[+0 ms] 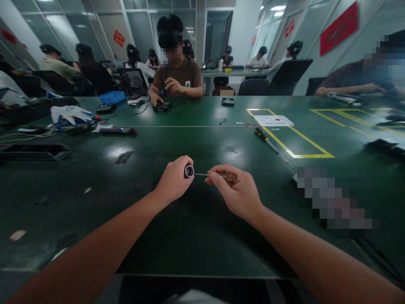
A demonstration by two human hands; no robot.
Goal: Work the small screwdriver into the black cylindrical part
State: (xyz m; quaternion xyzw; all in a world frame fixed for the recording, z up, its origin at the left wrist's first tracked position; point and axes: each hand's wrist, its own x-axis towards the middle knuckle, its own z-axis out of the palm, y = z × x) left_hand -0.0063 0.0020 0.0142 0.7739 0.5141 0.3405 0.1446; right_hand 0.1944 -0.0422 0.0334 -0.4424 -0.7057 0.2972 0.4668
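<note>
My left hand (pixel 175 176) is closed around a small black cylinder (pixel 189 171), whose round open end with a pale rim faces right. Between the fingers and thumb of my right hand (pixel 240 190) is a screwdriver (pixel 227 176) with a clear amber handle. Its thin metal shaft points left, and the tip reaches the cylinder's open end; whether it touches anything inside cannot be made out. Both hands are above the green tabletop (pixel 196 236), near the middle of the view. Most of the cylinder's body is hidden by my left fingers.
A yellow-and-black screwdriver (pixel 265 138) lies ahead on the right, by a paper sheet (pixel 274 120) and yellow tape. White gloves (pixel 70 115), a dark tool (pixel 117 131) and a blue basket (pixel 112 98) are at left. Opposite sits a person (pixel 179 71) handling a dark device (pixel 162 106).
</note>
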